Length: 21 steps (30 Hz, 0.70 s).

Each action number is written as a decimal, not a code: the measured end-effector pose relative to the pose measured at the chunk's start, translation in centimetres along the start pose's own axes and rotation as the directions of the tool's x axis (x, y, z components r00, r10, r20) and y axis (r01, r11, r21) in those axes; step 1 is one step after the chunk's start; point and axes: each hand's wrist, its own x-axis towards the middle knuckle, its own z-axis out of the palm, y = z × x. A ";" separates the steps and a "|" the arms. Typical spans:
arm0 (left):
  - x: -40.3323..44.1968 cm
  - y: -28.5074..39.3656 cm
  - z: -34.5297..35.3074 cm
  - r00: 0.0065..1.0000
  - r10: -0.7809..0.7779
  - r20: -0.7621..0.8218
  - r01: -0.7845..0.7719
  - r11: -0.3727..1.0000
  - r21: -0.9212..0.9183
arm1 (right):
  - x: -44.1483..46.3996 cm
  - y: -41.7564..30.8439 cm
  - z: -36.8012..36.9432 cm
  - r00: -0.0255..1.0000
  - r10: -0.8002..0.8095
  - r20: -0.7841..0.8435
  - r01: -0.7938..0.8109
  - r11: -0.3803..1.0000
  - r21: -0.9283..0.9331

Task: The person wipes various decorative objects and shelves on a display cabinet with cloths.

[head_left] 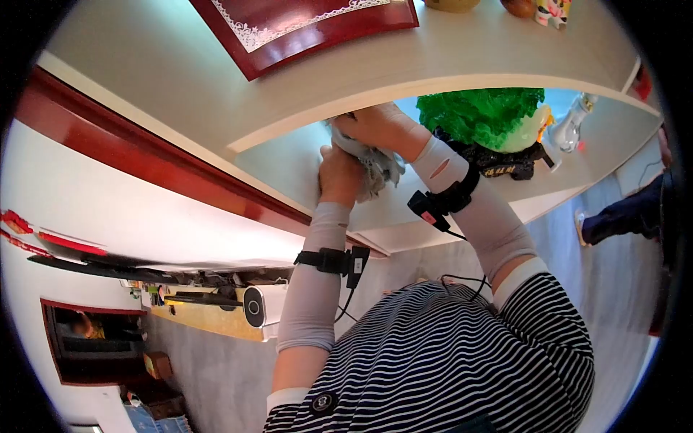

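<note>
Both my hands are inside a shelf compartment, close together around a crumpled grey cloth [375, 167]. My right hand [381, 130] is closed on the cloth from above, its fingertips partly hidden under the upper shelf's edge. Just below and to the left, my left hand [341, 175] is closed against the same cloth, thumb up. Whether something is wrapped inside the cloth, I cannot tell. To the right of my right hand stands a green cabbage-shaped ornament [480, 115] on a black carved base [505, 162].
A clear glass bottle [572, 124] stands right of the ornament. On the upper shelf [346, 90], whose curved edge overhangs my hands, lies a dark red framed board [310, 43]. At far right is another person's leg [624, 216]. A white cylindrical appliance [266, 309] is at lower left.
</note>
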 end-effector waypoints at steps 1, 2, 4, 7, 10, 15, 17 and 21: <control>0.1 -0.3 0.4 1.000 0.015 0.004 -0.015 1.000 0.027 | -0.1 0.3 0.2 1.000 -0.003 0.004 0.003 1.000 -0.001; 0.0 0.0 0.1 1.000 0.030 0.007 -0.030 0.998 0.053 | -0.1 0.4 0.1 0.999 0.049 -0.008 -0.049 0.998 0.040; -0.3 0.6 -0.1 0.998 -0.011 -0.068 0.009 0.999 -0.033 | -0.3 0.6 -0.1 0.995 0.099 -0.011 -0.098 0.992 0.080; -0.9 1.6 -1.1 0.994 -0.067 -0.089 0.059 0.995 -0.086 | -0.7 1.7 -0.5 0.986 0.162 -0.040 -0.153 0.973 0.175; -1.2 2.6 -2.2 0.992 -0.113 -0.063 0.107 0.990 -0.090 | -1.8 3.3 -0.4 0.962 0.262 -0.082 -0.250 0.959 0.132; -0.7 2.5 -2.0 0.990 -0.132 -0.046 0.128 0.989 -0.076 | -2.5 0.5 -1.3 0.996 0.046 -0.082 -0.054 0.994 -0.097; -0.8 2.3 -1.7 0.994 -0.089 -0.067 0.085 0.994 -0.071 | -1.4 -0.8 -1.3 0.999 0.007 0.036 -0.002 0.988 -0.155; -1.1 2.4 -2.2 0.988 -0.140 -0.062 0.129 0.980 -0.152 | 0.6 -1.4 0.7 0.962 -0.028 0.271 0.135 0.914 -0.383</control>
